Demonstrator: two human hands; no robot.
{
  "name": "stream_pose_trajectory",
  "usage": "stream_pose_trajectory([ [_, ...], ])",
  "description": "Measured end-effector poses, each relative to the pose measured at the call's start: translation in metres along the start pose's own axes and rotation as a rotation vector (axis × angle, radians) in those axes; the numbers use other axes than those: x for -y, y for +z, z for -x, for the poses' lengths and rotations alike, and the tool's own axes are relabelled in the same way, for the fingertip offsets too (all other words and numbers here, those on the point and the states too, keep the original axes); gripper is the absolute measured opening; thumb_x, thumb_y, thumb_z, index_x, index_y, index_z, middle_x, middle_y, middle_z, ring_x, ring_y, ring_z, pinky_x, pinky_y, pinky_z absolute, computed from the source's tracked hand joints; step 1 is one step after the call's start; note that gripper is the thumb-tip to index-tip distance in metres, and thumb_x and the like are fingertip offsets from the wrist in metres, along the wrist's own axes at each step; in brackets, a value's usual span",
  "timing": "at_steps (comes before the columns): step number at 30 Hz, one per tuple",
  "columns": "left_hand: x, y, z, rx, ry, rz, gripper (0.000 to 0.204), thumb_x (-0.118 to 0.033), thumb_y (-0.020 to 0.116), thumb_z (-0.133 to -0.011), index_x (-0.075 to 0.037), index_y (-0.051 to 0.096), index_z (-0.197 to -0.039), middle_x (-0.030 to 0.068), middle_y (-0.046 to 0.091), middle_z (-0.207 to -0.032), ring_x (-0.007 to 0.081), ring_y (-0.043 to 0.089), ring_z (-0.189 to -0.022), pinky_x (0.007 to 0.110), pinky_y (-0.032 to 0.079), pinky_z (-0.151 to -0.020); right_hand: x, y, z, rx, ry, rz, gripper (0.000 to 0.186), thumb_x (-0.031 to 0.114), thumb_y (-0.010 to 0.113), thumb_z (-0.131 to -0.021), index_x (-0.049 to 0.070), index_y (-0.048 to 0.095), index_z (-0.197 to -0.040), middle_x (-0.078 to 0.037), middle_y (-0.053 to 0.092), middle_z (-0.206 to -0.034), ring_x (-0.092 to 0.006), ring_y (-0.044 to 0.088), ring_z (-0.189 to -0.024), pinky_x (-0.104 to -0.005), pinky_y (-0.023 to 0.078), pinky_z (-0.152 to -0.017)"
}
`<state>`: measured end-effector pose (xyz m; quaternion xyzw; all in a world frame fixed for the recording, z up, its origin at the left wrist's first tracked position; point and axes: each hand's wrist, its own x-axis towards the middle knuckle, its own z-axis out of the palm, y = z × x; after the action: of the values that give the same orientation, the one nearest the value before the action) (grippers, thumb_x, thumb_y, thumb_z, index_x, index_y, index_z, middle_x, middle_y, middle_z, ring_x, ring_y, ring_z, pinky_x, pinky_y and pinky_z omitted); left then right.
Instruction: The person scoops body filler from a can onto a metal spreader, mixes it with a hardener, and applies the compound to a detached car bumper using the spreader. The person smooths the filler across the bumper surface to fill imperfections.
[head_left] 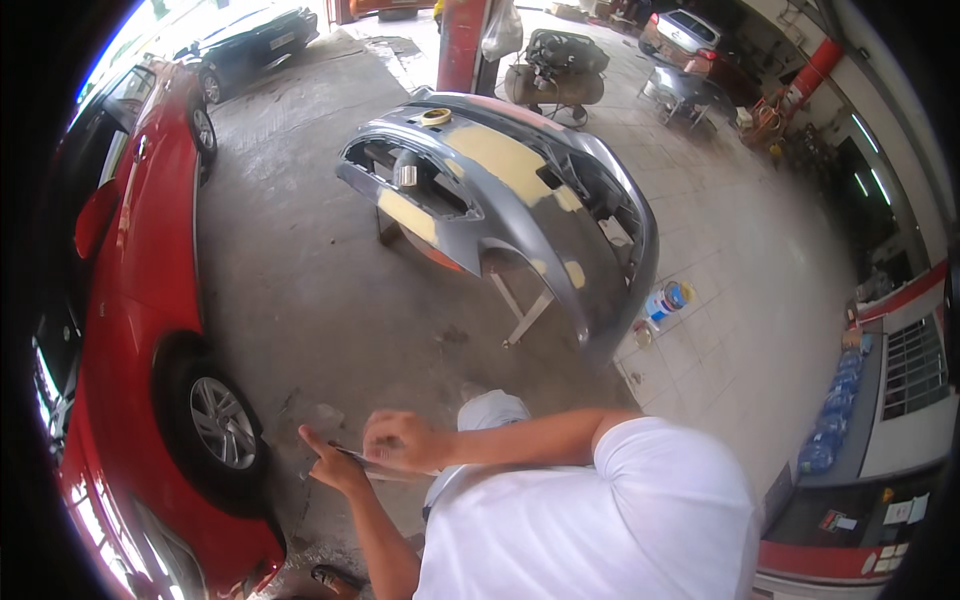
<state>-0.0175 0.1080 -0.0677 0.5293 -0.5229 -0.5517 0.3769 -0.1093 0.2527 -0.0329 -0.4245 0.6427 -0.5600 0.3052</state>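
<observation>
Close in front of my body, my two hands are near each other. My left hand [337, 467] has one finger stretched out, while its other fingers close around the end of a thin, flat greyish piece [392, 471]. Over that piece is my right hand [398, 440], its fingers curled and pressed together; what they pinch, if anything, is hidden. Beyond the hands, a grey car bumper [520, 220] with beige filler patches rests raised on a stand [520, 318]. A yellowish tape roll [435, 117] and a silvery can [407, 175] sit on it.
A red car [150, 250] stands along my left. On the floor right of the bumper is a blue-and-white paint bucket [665, 299]. Behind the bumper are an air compressor [555, 80] and a red post [462, 45]. Several blue water bottles [830, 420] line the right wall.
</observation>
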Motion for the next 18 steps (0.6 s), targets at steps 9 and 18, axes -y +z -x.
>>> stream_pose_trajectory([
  [9,-0.010,0.048,0.130,0.760,0.521,0.082,0.016,-0.010,0.071,-0.100,0.003,0.070,-0.109,0.0022,0.068,-0.094,0.0094,0.057,-0.078,0.027,0.048,-0.067,0.011,-0.112,0.063,-0.253,-0.096,0.077,0.031,0.017,0.074,-0.091,0.004,0.064,-0.118,-0.014,0.072,-0.106,-0.0337,0.070,-0.102,-0.0430,0.055,-0.091],
  [18,0.051,0.088,0.295,0.733,0.198,-0.107,0.045,-0.036,0.067,-0.105,-0.003,0.064,-0.074,-0.0068,0.049,-0.059,0.0020,0.038,-0.048,0.023,0.024,-0.044,-0.047,-0.256,0.245,-0.592,0.446,-0.764,0.025,0.013,0.068,-0.092,0.006,0.065,-0.116,-0.005,0.071,-0.104,-0.0149,0.067,-0.092,-0.0309,0.052,-0.075],
])
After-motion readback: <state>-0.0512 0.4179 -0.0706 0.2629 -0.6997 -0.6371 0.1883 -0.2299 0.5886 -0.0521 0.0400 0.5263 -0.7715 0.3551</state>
